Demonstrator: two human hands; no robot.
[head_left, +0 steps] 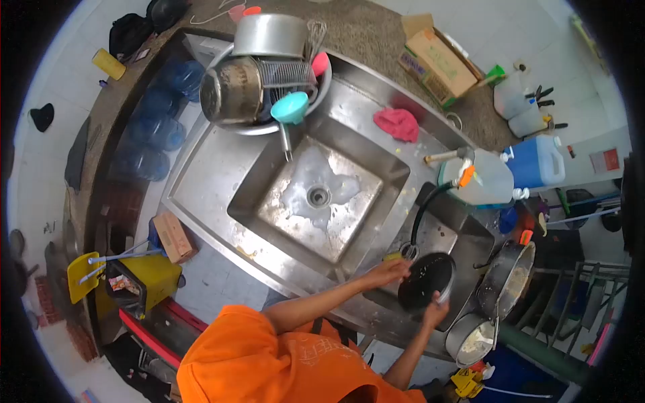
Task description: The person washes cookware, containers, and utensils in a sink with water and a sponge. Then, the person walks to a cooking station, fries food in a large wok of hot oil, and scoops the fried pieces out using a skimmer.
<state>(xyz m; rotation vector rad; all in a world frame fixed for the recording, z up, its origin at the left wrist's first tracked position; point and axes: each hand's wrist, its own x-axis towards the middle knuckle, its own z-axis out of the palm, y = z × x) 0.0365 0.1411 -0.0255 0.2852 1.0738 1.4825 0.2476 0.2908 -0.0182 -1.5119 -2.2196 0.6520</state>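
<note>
My right hand (437,309) grips the near rim of a dark round pan (424,279), tilted over the small sink basin (463,235). Pale specks dot the pan's black inside. On the pan's left side, my left hand (390,274) has its fingers curled together; whatever they hold, if anything, is hidden. Just above those fingers are the lower end of a black hose (422,218) and a yellowish piece (392,256), perhaps a sponge. The hose runs down from a tap with an orange part (466,176).
A large sink basin (363,232) lies to the left. Stacked pots (232,91) and a turquoise funnel (290,107) fill a bowl behind it. A pink cloth (396,125) and jugs (534,161) stand beyond. Soiled pans (507,279) crowd the right edge.
</note>
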